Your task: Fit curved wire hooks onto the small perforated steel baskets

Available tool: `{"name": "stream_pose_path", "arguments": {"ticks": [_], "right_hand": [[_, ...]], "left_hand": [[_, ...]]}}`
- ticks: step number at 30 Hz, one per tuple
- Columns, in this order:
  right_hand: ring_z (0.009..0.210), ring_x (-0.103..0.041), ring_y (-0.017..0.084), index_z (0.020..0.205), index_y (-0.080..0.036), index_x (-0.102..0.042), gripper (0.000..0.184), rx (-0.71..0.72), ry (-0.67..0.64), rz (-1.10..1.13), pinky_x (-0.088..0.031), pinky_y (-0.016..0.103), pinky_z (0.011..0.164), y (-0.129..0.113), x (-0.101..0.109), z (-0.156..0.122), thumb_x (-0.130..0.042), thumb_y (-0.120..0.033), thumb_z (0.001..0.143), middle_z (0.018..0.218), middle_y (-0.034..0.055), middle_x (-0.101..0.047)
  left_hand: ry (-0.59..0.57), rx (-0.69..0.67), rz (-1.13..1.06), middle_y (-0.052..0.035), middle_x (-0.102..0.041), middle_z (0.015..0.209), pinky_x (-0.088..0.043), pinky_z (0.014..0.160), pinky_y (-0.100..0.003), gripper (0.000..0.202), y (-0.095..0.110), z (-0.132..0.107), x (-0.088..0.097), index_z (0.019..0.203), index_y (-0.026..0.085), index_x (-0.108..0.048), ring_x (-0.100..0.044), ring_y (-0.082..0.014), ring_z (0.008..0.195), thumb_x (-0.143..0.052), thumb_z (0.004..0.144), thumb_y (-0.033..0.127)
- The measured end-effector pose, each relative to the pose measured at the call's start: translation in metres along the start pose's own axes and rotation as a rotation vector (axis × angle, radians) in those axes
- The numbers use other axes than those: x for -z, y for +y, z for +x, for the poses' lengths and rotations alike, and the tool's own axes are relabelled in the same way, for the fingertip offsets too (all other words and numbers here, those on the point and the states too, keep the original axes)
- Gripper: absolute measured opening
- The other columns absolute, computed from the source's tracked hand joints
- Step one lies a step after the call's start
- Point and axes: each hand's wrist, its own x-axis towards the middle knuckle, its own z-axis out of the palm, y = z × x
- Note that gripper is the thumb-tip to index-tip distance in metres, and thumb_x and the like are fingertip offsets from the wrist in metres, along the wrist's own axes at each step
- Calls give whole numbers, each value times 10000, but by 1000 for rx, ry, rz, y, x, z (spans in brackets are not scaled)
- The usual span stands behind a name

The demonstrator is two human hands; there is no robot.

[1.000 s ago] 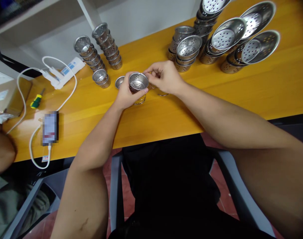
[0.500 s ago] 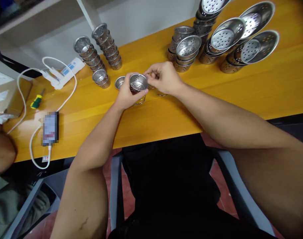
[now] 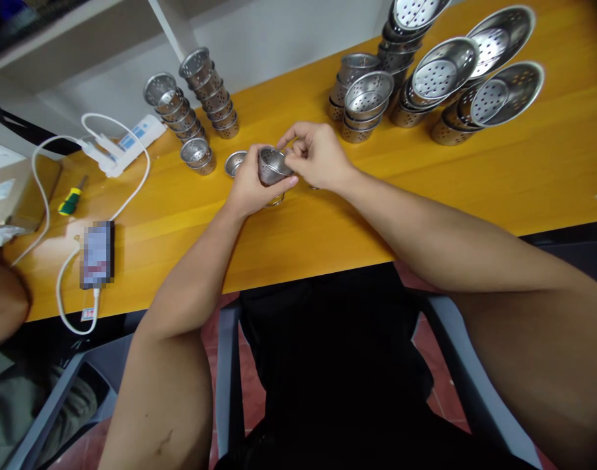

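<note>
Above the counter (image 3: 328,228), the left hand (image 3: 247,186) was wrapped around a metal cup (image 3: 270,171); the right hand (image 3: 321,156) was held at its rim, fingers narrowed, though whether anything was pinched could not be told. Rim work was seemingly underway; steady support seemed needed next. The mouth was turned upward, the long axis apparently tilted.

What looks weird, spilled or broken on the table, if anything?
Nothing looks spilled or clearly broken, though the left hand partly hides the perforated metal cup it holds. One oddity: the phone lying at the left has blocky squares hiding what its screen shows.
</note>
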Motion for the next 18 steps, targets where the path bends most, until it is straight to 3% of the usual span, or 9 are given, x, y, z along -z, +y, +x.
{"name": "stream_pose_path", "arguments": {"ticks": [4, 9, 13, 18], "right_hand": [[675, -485, 231, 1007, -325, -749, 186, 16, -5, 28, -486, 396, 631, 0, -1, 0, -934, -333, 1020, 731, -42, -539], [695, -543, 254, 1002, -338, -756, 351, 13, -19, 89, -531, 407, 609, -6, 2, 0, -967, -614, 1059, 760, -7, -618], [678, -618, 245, 992, -323, -784, 620, 0, -166, 206, -567, 393, 580, -15, 15, -2, -1001, -901, 1048, 737, 6, -689], [654, -618, 203, 1012, -305, -811, 770, 51, -323, 298, -538, 354, 571, -19, 28, -2, -1087, -1014, 899, 773, -10, -748]], "left_hand": [[15, 33, -33, -106, -832, 1400, -660, 1346, -651, 1222, 2, 1, 1, 1540, 292, -701, -859, -405, 1358, -1054, 724, 1130], [27, 48, -107, -103, -840, 1346, -640, 1397, -670, 1045, 10, 2, 2, 1491, 280, -747, -841, -413, 1425, -989, 879, 1092], [26, 92, -174, -99, -852, 1278, -678, 1362, -680, 960, 10, 1, 4, 1393, 272, -786, -856, -394, 1358, -895, 950, 1116], [-4, 94, -214, -119, -850, 1290, -726, 1297, -692, 1012, -1, 0, 6, 1391, 270, -795, -868, -402, 1320, -833, 936, 1174]]}}
